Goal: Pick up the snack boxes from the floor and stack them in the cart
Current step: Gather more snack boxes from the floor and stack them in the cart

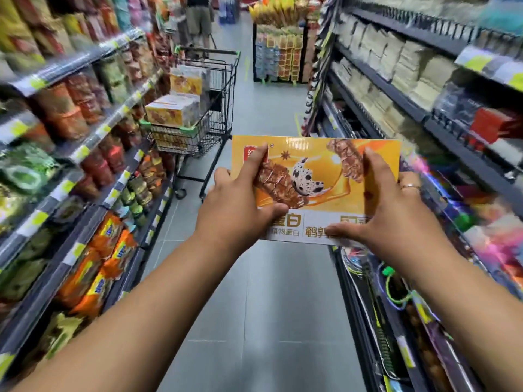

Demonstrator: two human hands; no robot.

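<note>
I hold an orange-and-white snack box out in front of me, above the grey aisle floor. My left hand grips its left side, with fingers on the printed face and the thumb along the lower part. My right hand grips the right side the same way. Ahead on the left stands a black wire cart. Several similar snack boxes are stacked in its basket, some rising above the rim.
Stocked shelves line the aisle on both sides: snack bags on the left, packets on the right. A person stands beyond the cart. A display rack closes the far end. Grey floor runs between me and the cart.
</note>
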